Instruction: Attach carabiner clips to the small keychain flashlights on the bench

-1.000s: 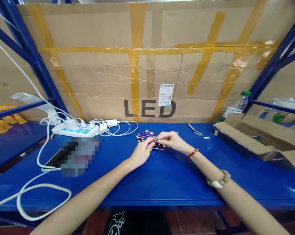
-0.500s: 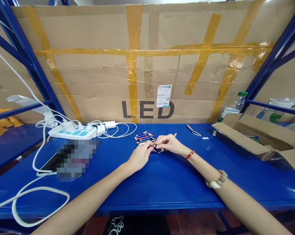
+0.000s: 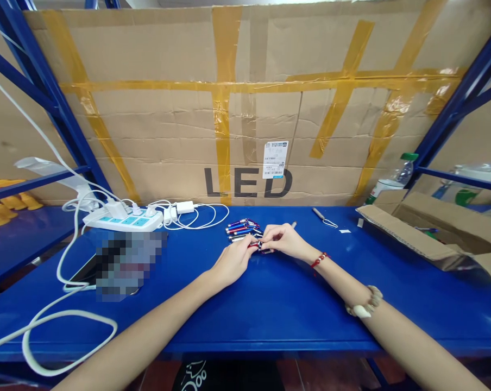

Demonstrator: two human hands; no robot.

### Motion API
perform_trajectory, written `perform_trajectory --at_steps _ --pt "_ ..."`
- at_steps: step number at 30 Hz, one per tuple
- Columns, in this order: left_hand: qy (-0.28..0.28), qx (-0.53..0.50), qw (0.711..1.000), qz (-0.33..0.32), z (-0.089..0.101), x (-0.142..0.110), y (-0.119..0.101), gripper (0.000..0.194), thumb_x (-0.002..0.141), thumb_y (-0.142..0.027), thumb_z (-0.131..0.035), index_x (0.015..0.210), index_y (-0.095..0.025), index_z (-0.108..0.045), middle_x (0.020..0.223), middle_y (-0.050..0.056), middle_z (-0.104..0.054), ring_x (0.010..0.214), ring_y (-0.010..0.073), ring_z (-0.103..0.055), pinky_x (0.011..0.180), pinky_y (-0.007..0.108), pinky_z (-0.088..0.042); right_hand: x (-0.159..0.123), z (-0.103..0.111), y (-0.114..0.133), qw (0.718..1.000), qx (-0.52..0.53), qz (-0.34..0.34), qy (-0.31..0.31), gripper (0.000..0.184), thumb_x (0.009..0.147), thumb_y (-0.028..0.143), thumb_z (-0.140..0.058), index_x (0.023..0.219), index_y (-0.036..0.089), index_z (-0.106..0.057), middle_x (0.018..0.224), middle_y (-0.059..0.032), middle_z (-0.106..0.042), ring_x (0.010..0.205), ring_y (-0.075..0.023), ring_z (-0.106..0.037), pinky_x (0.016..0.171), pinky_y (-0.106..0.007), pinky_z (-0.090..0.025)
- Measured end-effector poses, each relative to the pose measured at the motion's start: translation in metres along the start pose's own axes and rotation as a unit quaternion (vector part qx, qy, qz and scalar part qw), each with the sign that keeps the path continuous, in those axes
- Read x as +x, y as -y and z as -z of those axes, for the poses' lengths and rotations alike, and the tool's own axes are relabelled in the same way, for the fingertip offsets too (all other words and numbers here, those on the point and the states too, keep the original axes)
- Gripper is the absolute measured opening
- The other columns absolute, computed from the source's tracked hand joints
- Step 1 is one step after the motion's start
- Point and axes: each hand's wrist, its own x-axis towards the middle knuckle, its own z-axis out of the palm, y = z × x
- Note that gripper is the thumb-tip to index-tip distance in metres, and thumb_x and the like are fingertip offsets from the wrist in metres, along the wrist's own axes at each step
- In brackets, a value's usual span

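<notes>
My left hand (image 3: 232, 262) pinches a small red metal tube (image 3: 253, 245) between thumb and fingertips, low over the blue tabletop. From the other side, my right hand (image 3: 287, 242) has its fingertips closed on the silvery end of that same tube, where a clip or ring seems to be; the fingers partly cover it. Just behind my hands lies a small pile of slim metal tubes (image 3: 241, 232) in blue, red and silver, some with carabiner-like clips. A thin grey stick (image 3: 294, 224) shows in part behind my right hand.
A grey stick with a white loop (image 3: 319, 213) lies farther back. An open cardboard box (image 3: 416, 244) sits at the right, a bottle (image 3: 404, 168) behind it. On the left are a power strip (image 3: 123, 221), white cables and a blurred dark device (image 3: 123, 266). Taped cardboard (image 3: 168, 136) forms the back.
The view has shifted slightly. Both hands stay together on the red tube, with only small finger movements and more of its silvery end showing.
</notes>
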Motion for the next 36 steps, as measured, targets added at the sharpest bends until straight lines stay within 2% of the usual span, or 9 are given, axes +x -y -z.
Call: perform_trajectory --at_steps 9,15,26,36 --pt "-0.025 -0.018 1.000 0.003 0.0000 0.0028 0.0023 0.026 0.093 -0.028 -0.033 0.108 -0.023 -0.054 0.110 0.005 -0.066 0.099 0.0202 -0.062 0.083 0.032 -0.047 0.0013 -0.0024 0.0026 0.999 -0.010 0.002 -0.037 0.034 0.058 0.044 -0.078 0.055 0.014 -0.062 0.067 -0.0008 -0.058 0.052 -0.0077 -0.051 0.048 -0.022 -0.043" --pt "-0.032 -0.031 0.999 0.009 0.0009 0.0038 0.0010 0.025 0.092 -0.028 -0.034 0.108 -0.023 -0.053 0.107 0.005 -0.067 0.093 0.0191 -0.063 0.081 0.031 -0.047 0.0017 -0.0037 0.0071 0.999 0.018 -0.020 -0.038 0.036 0.060 0.049 -0.076 0.060 0.014 -0.064 0.069 -0.0006 -0.058 0.045 -0.0054 -0.048 0.043 -0.021 -0.042" --pt "-0.033 -0.021 0.999 0.026 0.0011 0.0036 -0.0010 0.025 0.092 -0.027 -0.035 0.108 -0.023 -0.054 0.093 0.003 -0.069 0.087 0.0173 -0.065 0.079 0.029 -0.047 0.0019 -0.0037 0.0037 0.998 0.020 -0.034 -0.040 0.036 0.061 0.048 -0.075 0.064 0.014 -0.066 0.068 -0.0008 -0.060 0.046 -0.0056 -0.049 0.043 -0.020 -0.042" --pt "-0.036 -0.021 0.999 0.026 -0.0003 0.0039 0.0002 0.026 0.092 -0.028 -0.035 0.110 -0.024 -0.053 0.100 0.003 -0.068 0.089 0.0183 -0.064 0.080 0.031 -0.047 0.0026 -0.0031 0.0044 0.998 0.014 -0.029 -0.046 0.036 0.058 0.048 -0.077 0.063 0.014 -0.066 0.067 -0.0011 -0.060 0.047 -0.0060 -0.048 0.043 -0.021 -0.041"
